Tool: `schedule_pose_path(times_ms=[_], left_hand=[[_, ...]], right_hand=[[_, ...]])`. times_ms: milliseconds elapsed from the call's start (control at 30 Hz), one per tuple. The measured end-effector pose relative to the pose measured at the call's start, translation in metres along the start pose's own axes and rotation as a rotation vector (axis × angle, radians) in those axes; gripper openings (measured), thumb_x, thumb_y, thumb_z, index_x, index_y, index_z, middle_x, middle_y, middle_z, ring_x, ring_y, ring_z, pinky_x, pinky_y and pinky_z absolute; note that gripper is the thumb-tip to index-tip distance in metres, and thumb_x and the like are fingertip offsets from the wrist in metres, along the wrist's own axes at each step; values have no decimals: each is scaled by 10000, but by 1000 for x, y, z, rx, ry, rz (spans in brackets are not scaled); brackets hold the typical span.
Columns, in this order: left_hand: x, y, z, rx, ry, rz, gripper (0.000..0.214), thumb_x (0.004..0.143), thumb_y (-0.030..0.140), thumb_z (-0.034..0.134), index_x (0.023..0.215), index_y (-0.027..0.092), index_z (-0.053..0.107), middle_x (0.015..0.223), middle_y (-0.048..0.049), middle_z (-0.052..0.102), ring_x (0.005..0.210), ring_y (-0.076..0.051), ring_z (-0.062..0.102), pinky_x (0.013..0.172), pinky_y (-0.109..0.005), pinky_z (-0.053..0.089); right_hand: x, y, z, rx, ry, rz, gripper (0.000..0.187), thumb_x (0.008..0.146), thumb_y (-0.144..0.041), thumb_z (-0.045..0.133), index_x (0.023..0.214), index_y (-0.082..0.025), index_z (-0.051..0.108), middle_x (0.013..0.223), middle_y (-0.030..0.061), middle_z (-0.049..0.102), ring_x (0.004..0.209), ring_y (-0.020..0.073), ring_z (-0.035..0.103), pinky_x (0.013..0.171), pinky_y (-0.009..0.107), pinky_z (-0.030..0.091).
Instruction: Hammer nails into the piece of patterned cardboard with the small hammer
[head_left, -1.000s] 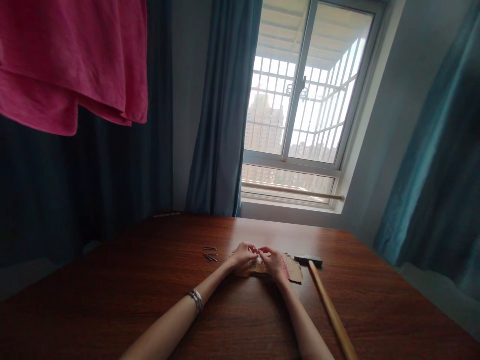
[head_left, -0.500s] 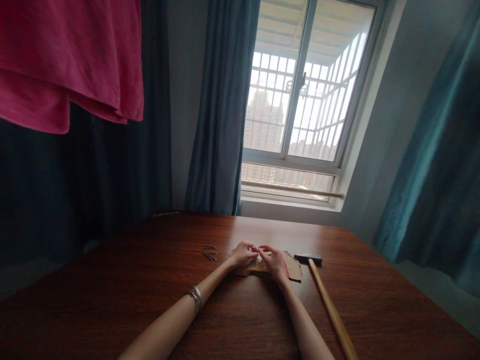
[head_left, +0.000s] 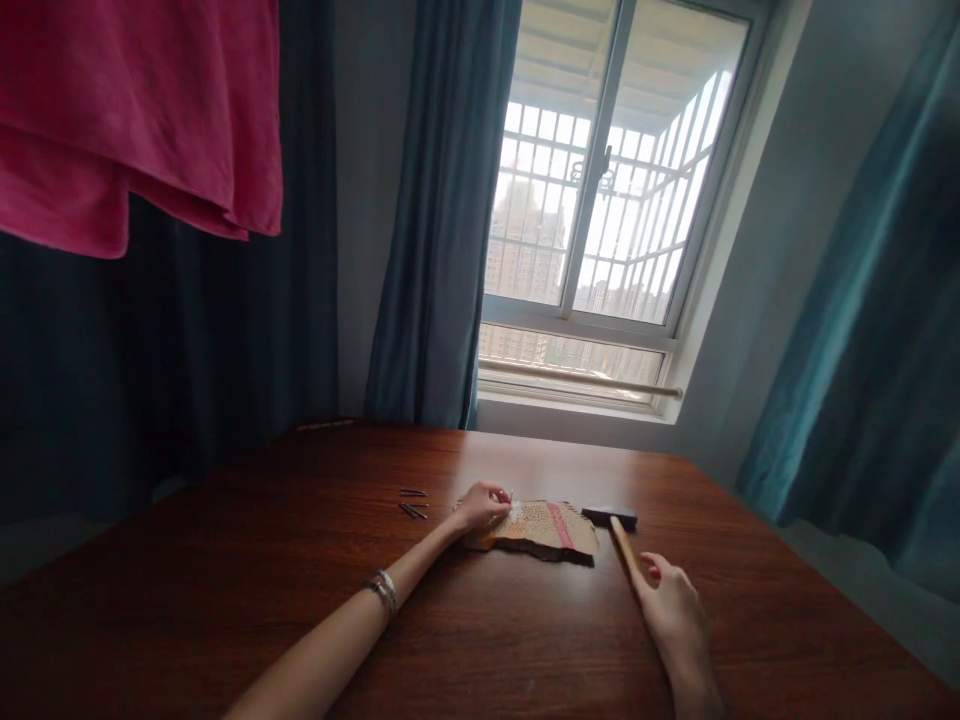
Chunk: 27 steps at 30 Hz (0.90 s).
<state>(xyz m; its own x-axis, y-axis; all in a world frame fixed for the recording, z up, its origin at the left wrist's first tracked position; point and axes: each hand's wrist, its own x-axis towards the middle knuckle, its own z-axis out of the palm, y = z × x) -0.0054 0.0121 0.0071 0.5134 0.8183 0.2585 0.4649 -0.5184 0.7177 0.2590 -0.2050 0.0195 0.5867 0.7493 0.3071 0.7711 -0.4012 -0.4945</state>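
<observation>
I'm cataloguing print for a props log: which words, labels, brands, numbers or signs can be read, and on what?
None can be read.
Cardboard: a pink band and tiny dark marks, too small to tell whether any are lettering.
Hammer: no legible marking.
Loose nails: too small to show any.

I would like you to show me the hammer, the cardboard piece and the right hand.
Hammer (head_left: 625, 547): head view, on its wooden handle.
Cardboard piece (head_left: 537, 524): head view, on its top face.
Right hand (head_left: 679, 606): head view, on its back.
</observation>
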Motion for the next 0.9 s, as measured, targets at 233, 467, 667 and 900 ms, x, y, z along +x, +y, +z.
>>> schedule_pose_path(times_ms=[233, 467, 667, 900], left_hand=[[-3, 6, -1, 27, 10, -22, 273, 632, 300, 576, 773, 107, 708, 666, -23, 651, 612, -124, 521, 536, -191, 323], [-2, 5, 0, 16, 28, 1, 255, 626, 274, 581, 767, 106, 710, 645, -18, 638, 599, -115, 497, 531, -188, 316], [3, -8, 4, -20, 6, 4, 253, 628, 281, 579, 765, 108, 702, 639, -14, 628, 591, -112, 492, 515, -182, 310], [2, -9, 6, -36, 15, 26, 233, 622, 256, 579, 752, 108, 704, 668, -22, 646, 614, -119, 511, 530, -180, 331]], right_hand=[[-71, 21, 7, -308, 144, 71, 390, 802, -372, 456, 1038, -108, 620, 958, 176, 609, 820, 291, 603, 737, 376, 451], [-80, 4, -3, -446, 149, 24, 302, 841, -298, 420, 982, -153, 644, 878, 159, 625, 751, 272, 624, 635, 341, 460], [-68, 9, -20, -165, -105, 118, 322, 828, -396, 385, 973, -244, 628, 786, 101, 684, 680, 248, 649, 612, 328, 463], [-54, 21, -13, 273, -122, 291, 457, 722, -544, 433, 927, -193, 642, 881, 139, 689, 829, 295, 629, 620, 325, 467]])
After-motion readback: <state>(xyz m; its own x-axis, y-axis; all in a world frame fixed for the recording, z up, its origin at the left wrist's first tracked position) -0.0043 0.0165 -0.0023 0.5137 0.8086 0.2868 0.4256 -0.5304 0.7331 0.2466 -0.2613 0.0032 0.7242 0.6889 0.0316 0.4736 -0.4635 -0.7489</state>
